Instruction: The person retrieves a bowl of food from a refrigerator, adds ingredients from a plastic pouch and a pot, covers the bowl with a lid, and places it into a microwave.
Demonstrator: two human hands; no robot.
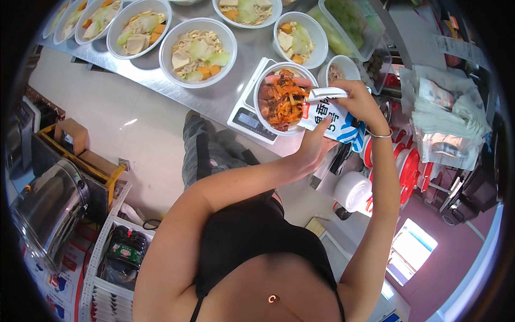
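Note:
A white and blue printed foil-style pouch [342, 114] is held between my two hands, its end over a round plastic bowl [259, 116]. My right hand [356, 100] grips the pouch's upper side near that end. From below, my left hand [313, 151] presses its thumb against the pouch's front. Orange-red shredded food in sauce, a pink sausage and reddish meat pieces fill the bowl. Beneath it is a white digital kitchen scale [267, 137] with a lit display. The pouch hides the bowl's right side.
Several plastic bowls of noodles, tofu, pumpkin and cabbage, including a near one [164, 66], stand along the steel table [251, 50]. A small cup [322, 76] and a clear tub of greens [350, 26] sit beyond. Red-rimmed lids [408, 165] and clear plastic bags [446, 120] are at right.

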